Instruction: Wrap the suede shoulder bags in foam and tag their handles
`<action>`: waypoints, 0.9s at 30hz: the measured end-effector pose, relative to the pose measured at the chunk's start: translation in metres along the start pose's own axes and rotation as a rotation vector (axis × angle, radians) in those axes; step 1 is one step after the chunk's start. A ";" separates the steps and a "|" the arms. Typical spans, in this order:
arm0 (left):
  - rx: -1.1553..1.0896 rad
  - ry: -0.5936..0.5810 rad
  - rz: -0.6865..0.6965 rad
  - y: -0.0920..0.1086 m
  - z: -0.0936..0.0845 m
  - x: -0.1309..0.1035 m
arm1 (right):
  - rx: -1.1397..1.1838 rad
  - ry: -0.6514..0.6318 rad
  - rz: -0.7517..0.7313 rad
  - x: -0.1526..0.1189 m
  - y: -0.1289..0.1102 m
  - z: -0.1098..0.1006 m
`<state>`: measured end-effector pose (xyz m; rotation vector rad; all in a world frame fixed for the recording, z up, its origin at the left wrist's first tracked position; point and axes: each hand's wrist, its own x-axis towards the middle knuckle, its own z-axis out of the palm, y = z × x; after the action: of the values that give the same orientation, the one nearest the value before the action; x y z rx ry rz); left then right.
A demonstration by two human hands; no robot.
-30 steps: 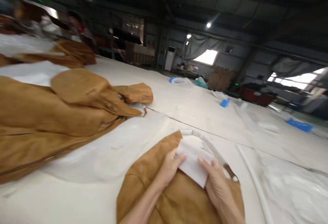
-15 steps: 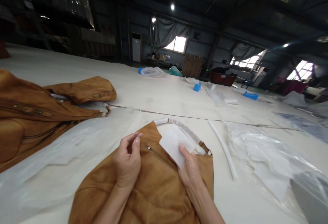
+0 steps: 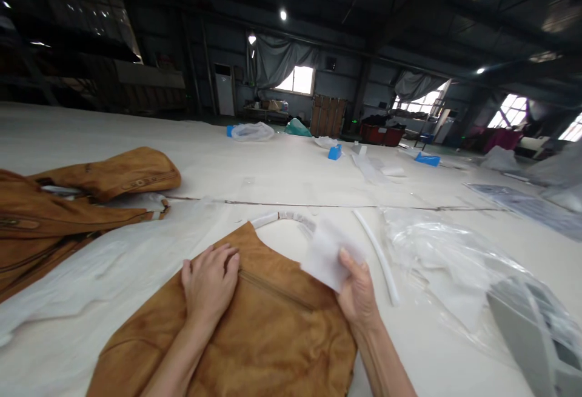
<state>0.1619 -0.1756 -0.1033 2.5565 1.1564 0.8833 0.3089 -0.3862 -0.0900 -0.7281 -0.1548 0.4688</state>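
Observation:
A brown leather-look bag (image 3: 273,324) lies in front of me, with a zip (image 3: 277,291) across its upper part. Its handle (image 3: 268,218), wrapped in white material, arches beyond the top edge. My left hand (image 3: 211,282) rests palm down on the bag's upper left, fingers laid over the surface by the zip's left end; the zip pull is out of sight. Between thumb and fingers, my right hand (image 3: 359,285) grips a white sheet of paper (image 3: 330,254), slightly blurred, held above the bag's upper right and covering part of the handle.
Another brown bag (image 3: 131,173) lies at left on the white table (image 3: 273,173), beside thin white wrapping (image 3: 91,282). To the right are a white tube (image 3: 377,257), clear plastic bags (image 3: 450,263) and a grey piece (image 3: 522,324). Blue pieces (image 3: 335,152) stand farther back.
My left hand has gone from a raised pinch near the zip to lying on the bag. My right hand has moved the paper right, away from the zip. The view has shifted right.

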 end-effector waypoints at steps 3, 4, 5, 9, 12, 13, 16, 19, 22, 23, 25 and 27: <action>-0.007 0.012 -0.010 -0.002 0.002 0.001 | 0.024 0.138 0.065 0.012 -0.026 -0.042; -0.013 0.013 -0.011 -0.003 0.002 0.002 | 0.041 0.173 0.086 0.016 -0.030 -0.052; -0.020 0.013 -0.012 -0.003 0.003 0.002 | 0.064 0.197 0.103 0.018 -0.032 -0.060; -0.026 -0.011 -0.032 -0.005 0.003 0.002 | 0.122 0.179 0.202 0.021 -0.026 -0.065; -0.021 -0.017 -0.029 -0.005 0.002 0.002 | 0.178 0.167 0.214 0.021 -0.023 -0.064; -0.018 -0.010 -0.024 -0.004 0.002 0.002 | 0.203 0.172 0.200 0.022 -0.023 -0.065; -0.007 0.015 -0.016 -0.003 0.003 0.003 | 0.251 0.204 0.162 0.026 -0.026 -0.069; -0.012 0.015 -0.013 -0.004 0.003 0.004 | 0.255 0.232 0.131 0.028 -0.029 -0.070; -0.016 0.009 -0.010 -0.005 0.004 0.005 | 0.243 0.254 0.113 0.028 -0.029 -0.069; -0.015 0.011 -0.009 -0.006 0.004 0.005 | 0.241 0.256 0.113 0.028 -0.029 -0.069; -0.009 0.010 -0.005 -0.006 0.004 0.005 | 0.240 0.260 0.112 0.028 -0.029 -0.069; 0.006 -0.003 0.003 -0.005 0.003 0.005 | 0.235 0.298 0.103 0.028 -0.029 -0.069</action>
<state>0.1630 -0.1686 -0.1056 2.5645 1.1561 0.8780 0.3650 -0.4337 -0.1220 -0.5685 0.2155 0.4616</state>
